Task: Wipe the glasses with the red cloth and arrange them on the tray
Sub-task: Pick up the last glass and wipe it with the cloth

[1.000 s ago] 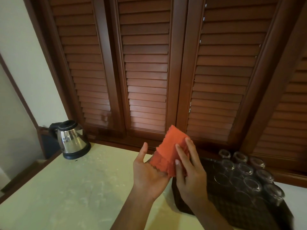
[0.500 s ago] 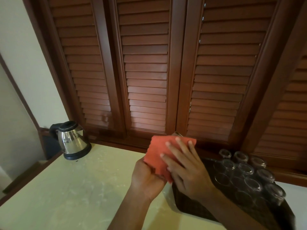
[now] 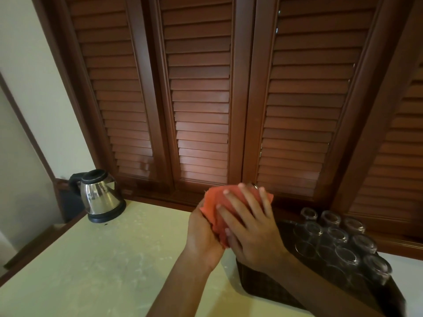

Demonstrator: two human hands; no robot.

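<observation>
The red cloth [image 3: 219, 202] is bunched between both hands above the counter, just left of the tray. My left hand [image 3: 201, 236] cups it from below and the left. My right hand [image 3: 254, 234] lies over it with the fingers spread and pressed on the fabric. A glass rim [image 3: 255, 186] peeks out at the top of the cloth; the rest of that glass is hidden. Several clear glasses [image 3: 336, 236] stand in rows on the dark woven tray [image 3: 263, 287] at the right.
A steel electric kettle [image 3: 100, 197] stands at the back left of the pale counter [image 3: 103, 259]. Brown louvred shutters [image 3: 201, 99] rise right behind the counter. The counter's wooden edge runs along the left side.
The cloth stood upright between my open hands; now both hands have closed around it, my right hand has turned flat over the top, and a glass rim shows.
</observation>
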